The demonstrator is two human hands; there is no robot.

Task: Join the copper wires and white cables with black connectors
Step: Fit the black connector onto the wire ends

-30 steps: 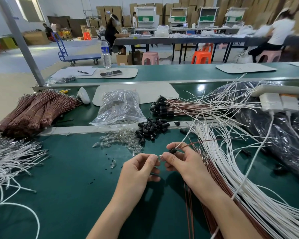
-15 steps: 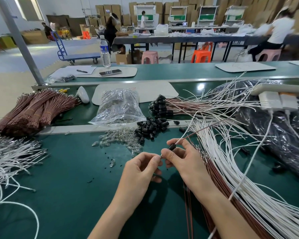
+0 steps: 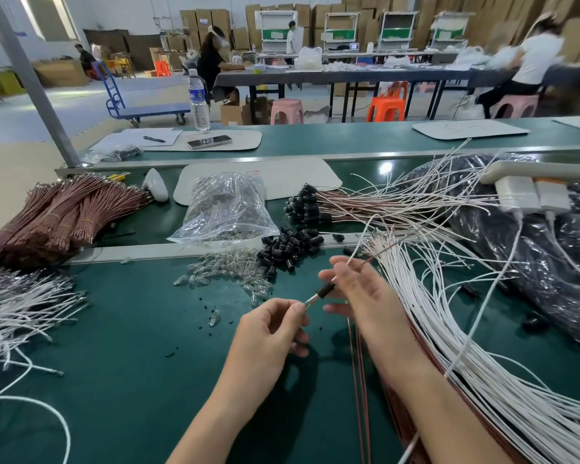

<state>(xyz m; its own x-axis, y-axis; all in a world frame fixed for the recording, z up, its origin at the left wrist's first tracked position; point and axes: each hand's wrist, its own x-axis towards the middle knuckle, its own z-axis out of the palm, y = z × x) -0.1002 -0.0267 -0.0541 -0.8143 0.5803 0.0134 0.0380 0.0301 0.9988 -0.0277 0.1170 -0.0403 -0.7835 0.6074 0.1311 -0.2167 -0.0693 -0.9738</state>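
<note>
My left hand [image 3: 272, 333] pinches the bare metal tip that sticks out of a black connector [image 3: 325, 291], held just above the green table [image 3: 131, 380]. My right hand [image 3: 362, 293] is right behind the connector with its fingers spread and fairly straight. A white cable and a copper wire [image 3: 379, 252] run from the connector past its index finger. Loose black connectors [image 3: 288, 249] lie in a pile beyond my hands. A thick fan of white cables [image 3: 456, 336] lies to my right, over copper wires [image 3: 359, 380].
Tied copper wire bundles [image 3: 57, 216] and loose white cables [image 3: 17, 306] lie at the left. Small clear parts [image 3: 228, 272] and a clear bag [image 3: 228, 209] sit mid-table. Finished wire sets [image 3: 315, 205], a black plastic bag [image 3: 533, 262] and a power strip [image 3: 533, 182] fill the right.
My right hand has let go of its pinch on the connector and spread its fingers. My hands have drawn slightly apart, baring the connector between them. My left hand keeps its pinch.
</note>
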